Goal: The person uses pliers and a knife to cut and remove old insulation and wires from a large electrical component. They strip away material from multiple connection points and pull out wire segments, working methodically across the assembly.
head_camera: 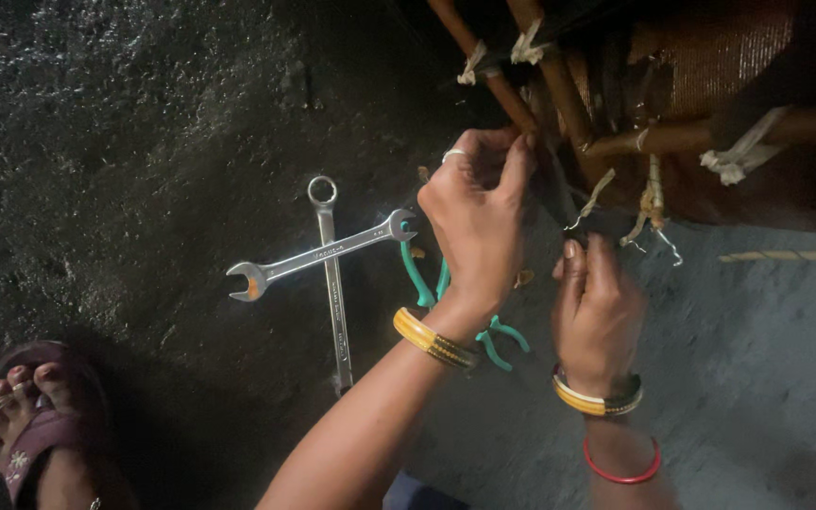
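At the lower left of the frame sits a foot in a maroon sandal (30, 425) on the dark, rough floor (125, 142). Right of it, near the middle, two silver spanners (328, 260) lie crossed: one runs nearly straight up and down with its ring end toward the top, the other slants from lower left up to the right, open jaw at the left end. Each has a raised marking along its shank, too small to tell more. Just right of them, green-handled pliers (493, 335) lie on the floor, mostly hidden under my left wrist, handles spreading toward the lower right.

My left hand (474, 222) reaches up at the centre, a ring on one finger and a yellow bangle at the wrist; its fingers are pressed together, pinching something small I cannot make out, right against the copper tubes (559, 94). These tubes run slantwise from the top edge down to the right, tied with pale cloth strips (526, 45).

My right hand (597, 312) sits just below them, fingers curled inward; I cannot tell what they grip. Open grey floor lies at the right.
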